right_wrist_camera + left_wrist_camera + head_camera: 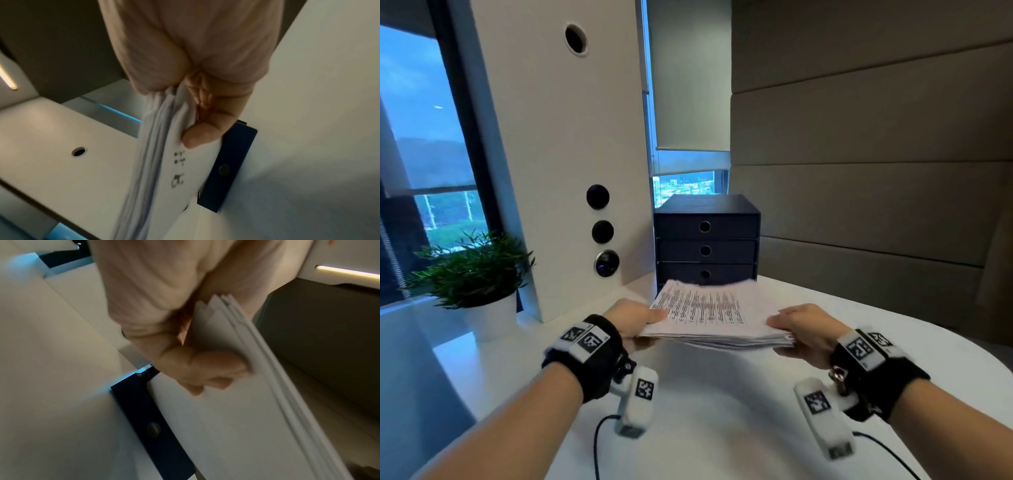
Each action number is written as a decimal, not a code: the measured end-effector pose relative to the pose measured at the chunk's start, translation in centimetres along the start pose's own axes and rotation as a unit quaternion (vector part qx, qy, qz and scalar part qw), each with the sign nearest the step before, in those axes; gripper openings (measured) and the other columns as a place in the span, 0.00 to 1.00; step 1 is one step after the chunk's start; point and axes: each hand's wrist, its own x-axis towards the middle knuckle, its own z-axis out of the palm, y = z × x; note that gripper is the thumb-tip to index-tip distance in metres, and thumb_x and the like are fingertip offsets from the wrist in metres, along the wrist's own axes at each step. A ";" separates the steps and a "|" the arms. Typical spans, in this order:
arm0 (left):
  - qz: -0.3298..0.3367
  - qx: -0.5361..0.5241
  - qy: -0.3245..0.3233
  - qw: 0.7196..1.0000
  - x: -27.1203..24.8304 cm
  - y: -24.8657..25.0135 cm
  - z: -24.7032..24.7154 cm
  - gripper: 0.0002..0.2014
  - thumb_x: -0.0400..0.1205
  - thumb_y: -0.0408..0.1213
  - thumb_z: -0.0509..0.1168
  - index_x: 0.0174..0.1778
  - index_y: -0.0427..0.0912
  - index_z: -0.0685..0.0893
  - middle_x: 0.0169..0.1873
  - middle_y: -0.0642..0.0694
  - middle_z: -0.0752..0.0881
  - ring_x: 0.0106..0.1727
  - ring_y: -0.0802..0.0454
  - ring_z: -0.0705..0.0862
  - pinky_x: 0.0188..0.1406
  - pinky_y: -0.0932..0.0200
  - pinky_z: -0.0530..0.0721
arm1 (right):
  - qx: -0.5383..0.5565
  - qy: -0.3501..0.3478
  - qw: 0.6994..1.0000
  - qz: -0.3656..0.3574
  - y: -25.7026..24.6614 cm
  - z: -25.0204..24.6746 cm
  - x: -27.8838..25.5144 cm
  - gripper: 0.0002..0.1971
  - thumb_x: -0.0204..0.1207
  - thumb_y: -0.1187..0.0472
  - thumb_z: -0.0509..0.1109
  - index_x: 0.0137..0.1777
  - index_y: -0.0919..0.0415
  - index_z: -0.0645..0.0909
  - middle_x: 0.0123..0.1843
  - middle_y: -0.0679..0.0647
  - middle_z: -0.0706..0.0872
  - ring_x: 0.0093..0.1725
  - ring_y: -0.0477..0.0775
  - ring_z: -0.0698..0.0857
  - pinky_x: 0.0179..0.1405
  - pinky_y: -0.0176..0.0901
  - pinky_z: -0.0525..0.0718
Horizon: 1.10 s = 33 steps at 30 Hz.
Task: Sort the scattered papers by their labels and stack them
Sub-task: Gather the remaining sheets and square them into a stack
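My left hand (635, 322) grips the left edge of the stack of papers (709, 317), thumb on top; my right hand (803, 330) pinches the right edge the same way. I hold the stack lifted above the white tabletop (722, 404), its printed top sheet facing up, just before the dark drawer box (707, 240).

Black wrist straps (599, 356), white marker-tagged camera modules (638, 399), black cables (599, 442), bare forearms.
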 end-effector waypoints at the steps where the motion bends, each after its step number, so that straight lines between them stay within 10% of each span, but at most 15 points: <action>1: -0.018 -0.008 0.001 1.000 0.3 0.1 0.1 0.04 0.80 0.27 0.68 0.39 0.33 0.82 0.23 0.41 0.87 0.18 0.53 0.82 0.15 0.67 0.78 | 0.016 0.006 1.000 0.025 -0.4 0.1 0.4 0.06 0.77 0.73 0.68 0.39 0.69 0.78 0.31 0.61 0.80 0.24 0.52 0.80 0.19 0.37 0.81; 7: -0.068 -0.092 -0.063 0.991 2.1 2.6 -0.3 0.12 0.84 0.26 0.58 0.35 0.29 0.79 0.16 0.40 0.80 0.09 0.60 0.71 0.05 0.73 0.68 | 0.113 0.024 0.992 0.053 -3.1 -0.1 2.3 0.10 0.78 0.72 0.68 0.34 0.68 0.80 0.26 0.59 0.81 0.19 0.49 0.80 0.16 0.33 0.82; 12: -0.064 -0.148 -0.058 0.985 5.1 5.8 0.0 0.13 0.84 0.23 0.51 0.35 0.32 0.74 0.16 0.40 0.80 0.08 0.60 0.69 0.04 0.72 0.67 | 0.092 0.025 0.995 0.033 -6.4 0.3 4.7 0.07 0.80 0.69 0.66 0.41 0.67 0.83 0.36 0.60 0.83 0.29 0.50 0.82 0.16 0.33 0.82; 19: -0.068 -0.249 -0.065 0.964 11.1 7.8 -1.1 0.11 0.86 0.27 0.50 0.45 0.32 0.78 0.18 0.41 0.80 0.08 0.61 0.70 0.03 0.73 0.65 | 0.135 -0.029 0.990 0.011 -9.0 2.0 10.1 0.07 0.84 0.65 0.61 0.56 0.64 0.79 0.33 0.57 0.80 0.17 0.43 0.78 0.16 0.31 0.81; 33: -0.056 -0.214 -0.064 0.973 12.4 7.6 -1.3 0.12 0.85 0.27 0.53 0.41 0.35 0.81 0.21 0.42 0.80 0.09 0.63 0.70 0.04 0.74 0.65 | 0.074 -0.031 0.997 -0.021 -9.7 3.5 11.9 0.07 0.78 0.72 0.65 0.39 0.69 0.81 0.30 0.61 0.79 0.22 0.50 0.79 0.18 0.34 0.82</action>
